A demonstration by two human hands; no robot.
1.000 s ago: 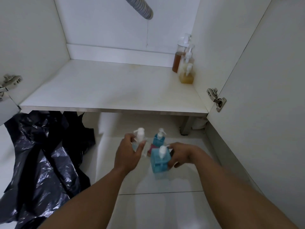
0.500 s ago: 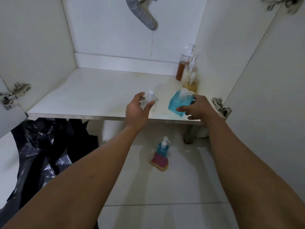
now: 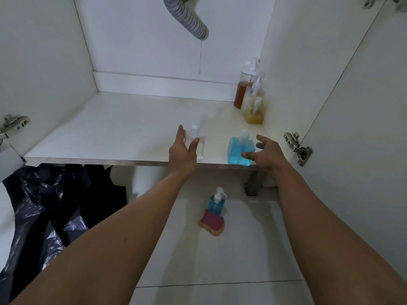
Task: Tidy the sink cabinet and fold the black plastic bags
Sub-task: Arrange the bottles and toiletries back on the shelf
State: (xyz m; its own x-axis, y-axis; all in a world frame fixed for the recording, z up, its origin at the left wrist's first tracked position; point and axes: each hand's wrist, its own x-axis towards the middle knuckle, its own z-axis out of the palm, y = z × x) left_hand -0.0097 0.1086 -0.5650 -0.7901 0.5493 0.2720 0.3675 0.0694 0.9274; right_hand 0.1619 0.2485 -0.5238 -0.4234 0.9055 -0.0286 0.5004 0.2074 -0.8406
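A clear pump bottle (image 3: 199,143) stands near the front edge of the white cabinet shelf (image 3: 114,130). My left hand (image 3: 181,155) is cupped loosely around its left side, fingers straight. A blue pump bottle (image 3: 236,150) stands to its right on the same edge. My right hand (image 3: 267,154) hovers beside it with fingers spread, the thumb just touching its lower side. Crumpled black plastic bags (image 3: 44,208) lie on the floor at the left, below the shelf.
A smaller blue pump bottle (image 3: 216,201) and a pink-and-yellow sponge (image 3: 211,224) sit on the floor tiles. Amber bottles (image 3: 253,111) stand in the back right corner. A grey drain hose (image 3: 190,19) hangs above. The right door's hinge (image 3: 297,148) sticks out.
Both bottles were lifted from the floor and now stand on the shelf edge. My right hand has let go of the blue bottle and my left hand's hold on the clear one has loosened.
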